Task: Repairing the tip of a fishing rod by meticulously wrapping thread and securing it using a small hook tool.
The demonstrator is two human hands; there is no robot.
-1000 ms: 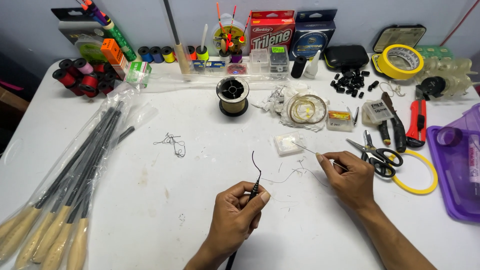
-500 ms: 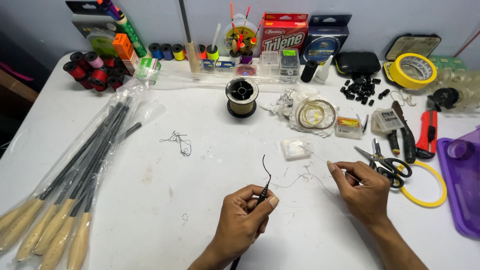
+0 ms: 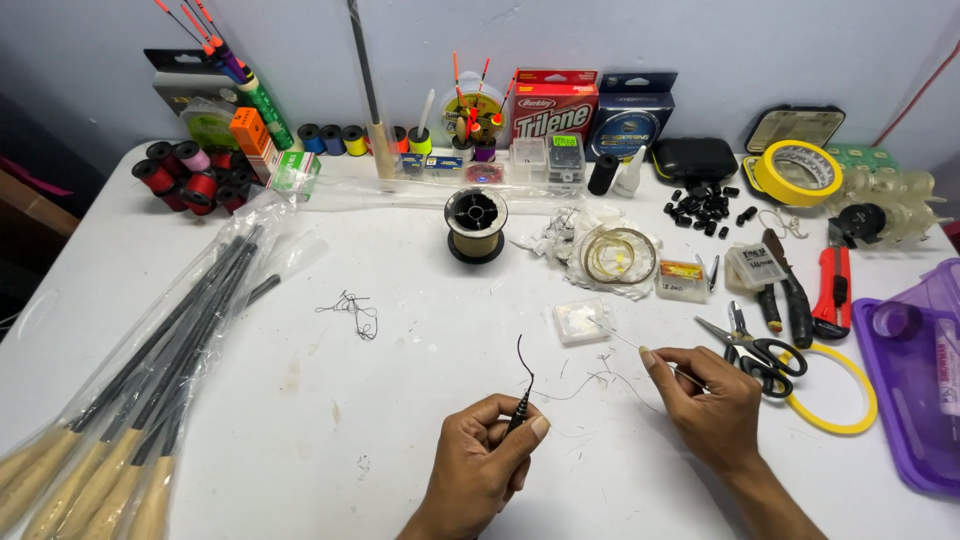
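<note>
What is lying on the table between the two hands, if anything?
Only loose thin line and a few snipped scraps lie on the white table between the left hand, which pinches a thin dark rod tip, and the right hand.

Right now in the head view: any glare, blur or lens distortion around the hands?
Head view: even, soft light, only faint shadows under the left hand and right hand; both sharp, no motion blur. Mild glare on the plastic sleeves of the rod bundle. The table edge flares outward, wide-angle distortion. The thin line between the hands is barely resolved.

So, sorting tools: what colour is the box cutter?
Red, seen in the head view.
</note>
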